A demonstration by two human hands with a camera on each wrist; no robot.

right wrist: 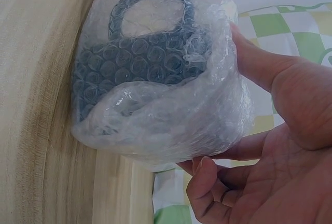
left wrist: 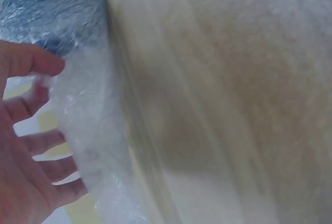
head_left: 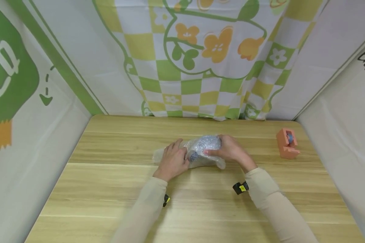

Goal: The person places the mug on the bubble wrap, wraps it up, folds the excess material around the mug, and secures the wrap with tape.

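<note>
A blue thing with an arched handle (right wrist: 137, 60), perhaps a mug, lies inside clear bubble wrap (right wrist: 166, 128). The bundle is on the table (head_left: 115, 199), nearer the far edge than the person's sleeves and about midway between the left and right edges. One layer folds over the blue thing's lower part, probably to cushion it, while the handle shows through the bubbles.

The right hand (head_left: 232, 148) grips the bundle's right end, thumb on the near side and fingers curled round behind, likely so the fold cannot spring loose. The left hand (head_left: 171, 160) holds the flatter wrap, which reaches out toward the left edge, between thumb and fingers; this seems to steady that slack end.

Toward the far right corner stands an orange tape dispenser (head_left: 285, 145), well apart from the wrap, which leaves both hands elbow room. A checked curtain (head_left: 197, 86) hangs along the far edge.
</note>
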